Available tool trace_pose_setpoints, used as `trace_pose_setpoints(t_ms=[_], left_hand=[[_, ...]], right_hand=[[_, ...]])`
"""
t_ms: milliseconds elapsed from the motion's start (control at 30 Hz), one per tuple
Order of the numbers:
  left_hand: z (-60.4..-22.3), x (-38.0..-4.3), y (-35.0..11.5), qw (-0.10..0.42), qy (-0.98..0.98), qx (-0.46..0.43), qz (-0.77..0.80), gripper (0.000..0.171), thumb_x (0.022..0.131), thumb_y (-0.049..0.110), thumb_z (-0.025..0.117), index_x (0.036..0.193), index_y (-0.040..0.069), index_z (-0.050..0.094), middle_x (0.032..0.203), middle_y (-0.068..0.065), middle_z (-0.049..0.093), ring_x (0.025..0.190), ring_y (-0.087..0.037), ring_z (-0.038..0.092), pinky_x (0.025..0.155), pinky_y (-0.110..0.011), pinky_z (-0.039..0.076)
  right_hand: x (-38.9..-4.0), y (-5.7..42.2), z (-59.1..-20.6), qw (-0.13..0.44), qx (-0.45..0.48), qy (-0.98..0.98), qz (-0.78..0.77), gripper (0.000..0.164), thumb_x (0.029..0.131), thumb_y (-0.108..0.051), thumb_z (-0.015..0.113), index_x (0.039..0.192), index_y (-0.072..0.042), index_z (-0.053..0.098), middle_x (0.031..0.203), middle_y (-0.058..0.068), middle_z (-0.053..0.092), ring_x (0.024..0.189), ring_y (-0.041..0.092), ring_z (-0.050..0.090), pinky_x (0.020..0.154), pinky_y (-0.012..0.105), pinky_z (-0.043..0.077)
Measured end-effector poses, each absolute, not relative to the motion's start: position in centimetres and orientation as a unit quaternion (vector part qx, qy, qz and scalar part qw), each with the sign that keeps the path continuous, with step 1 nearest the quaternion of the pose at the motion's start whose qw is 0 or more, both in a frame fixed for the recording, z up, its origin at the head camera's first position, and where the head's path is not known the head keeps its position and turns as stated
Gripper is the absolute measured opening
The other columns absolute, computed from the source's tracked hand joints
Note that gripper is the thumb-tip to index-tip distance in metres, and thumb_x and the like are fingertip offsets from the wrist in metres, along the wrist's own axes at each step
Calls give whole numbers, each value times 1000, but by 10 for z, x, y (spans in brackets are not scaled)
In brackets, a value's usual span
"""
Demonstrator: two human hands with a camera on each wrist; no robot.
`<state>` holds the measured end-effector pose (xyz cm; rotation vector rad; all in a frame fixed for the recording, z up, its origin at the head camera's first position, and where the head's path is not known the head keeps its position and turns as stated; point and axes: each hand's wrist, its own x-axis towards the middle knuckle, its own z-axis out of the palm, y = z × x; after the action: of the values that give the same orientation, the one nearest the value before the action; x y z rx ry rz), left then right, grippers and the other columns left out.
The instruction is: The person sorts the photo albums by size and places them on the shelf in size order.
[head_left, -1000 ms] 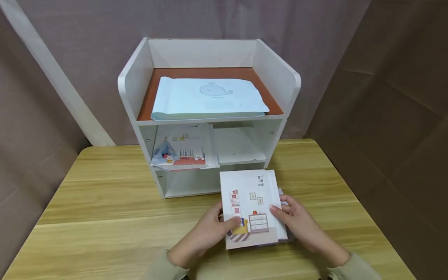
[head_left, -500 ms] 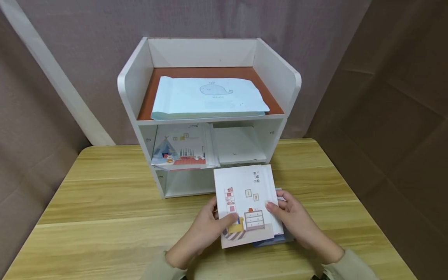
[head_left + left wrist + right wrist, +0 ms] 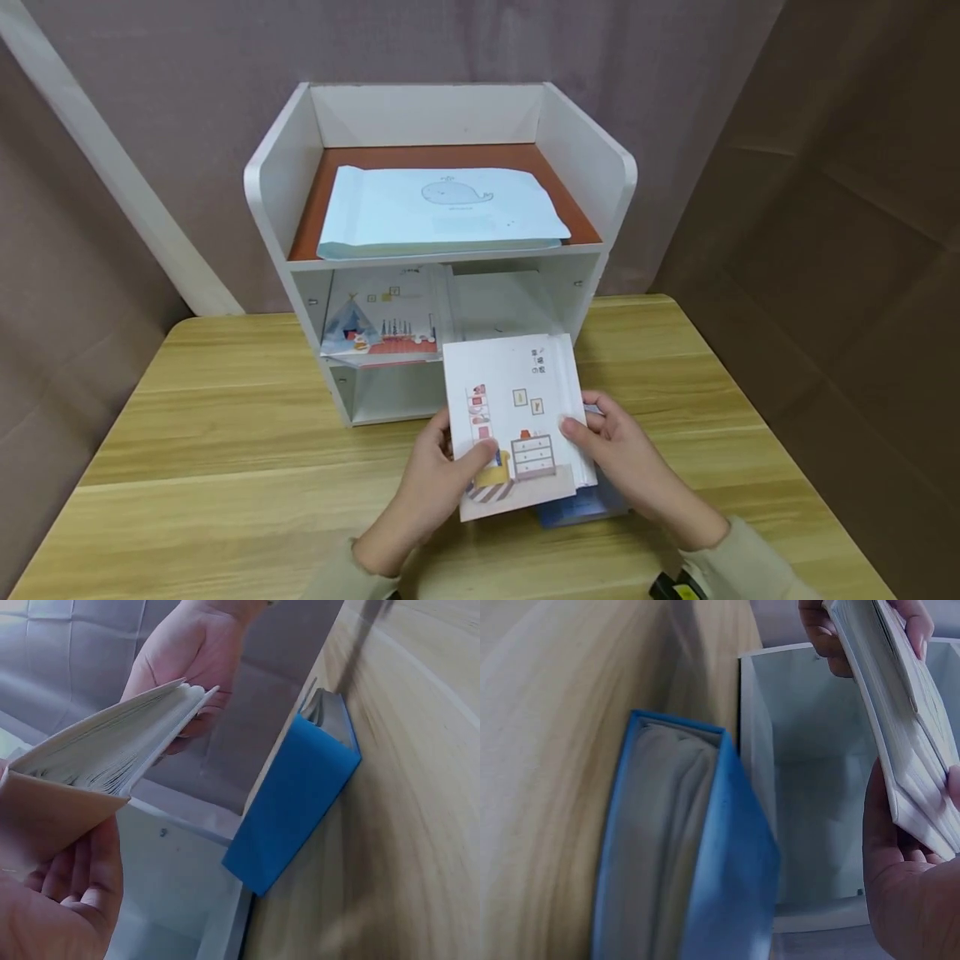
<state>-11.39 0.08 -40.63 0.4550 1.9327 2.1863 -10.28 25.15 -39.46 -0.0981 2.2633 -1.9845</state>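
Both hands hold a white book (image 3: 498, 367) with a room drawing on its cover, lifted in front of the shelf. My left hand (image 3: 427, 483) grips its left side, thumb on the cover and fingers behind. On the opposite side, my right hand (image 3: 637, 462) pinches the edge with its thumb on top. The left wrist view shows the held book (image 3: 112, 742) from its end, pages slightly fanned. A blue book (image 3: 581, 504) lies on the table beneath it, partly hidden in the head view; its blue cover (image 3: 296, 795) is plainer in the left wrist view.
A white shelf unit (image 3: 258, 200) stands at the table's back. A pale whale book (image 3: 375, 208) lies on its top level. On the middle level, at left, is a book with a tent drawing (image 3: 382, 312). The wooden table (image 3: 187, 450) has a right edge near a brown curtain (image 3: 840, 275).
Both hands have carried the white book left and a little upward, toward the shelf. More of the blue book on the table now shows below it.
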Motion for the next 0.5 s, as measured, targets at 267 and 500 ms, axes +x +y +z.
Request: trace_pose_setpoints(t_ms=[267,500], left_hand=[[-394,-121,-2,79,637,150,752,39,90,13,68,125,2,53,103,-17,61,85,-27,64,66,-31,58],[-378,-127,-3,80,643,111,754,43,91,21,68,128,5,53,106,-17,59,88,-26,62,67,-27,56]], right_hand=[[-106,249,-390,62,-59,736,-672,45,97,-15,61,131,1,37,114,22,64,87,29,69,70,39,58],[-105,248,-390,101,-77,702,-701,49,95,-9,63,131,6,34,113,23,63,95,33,67,78,49,56]])
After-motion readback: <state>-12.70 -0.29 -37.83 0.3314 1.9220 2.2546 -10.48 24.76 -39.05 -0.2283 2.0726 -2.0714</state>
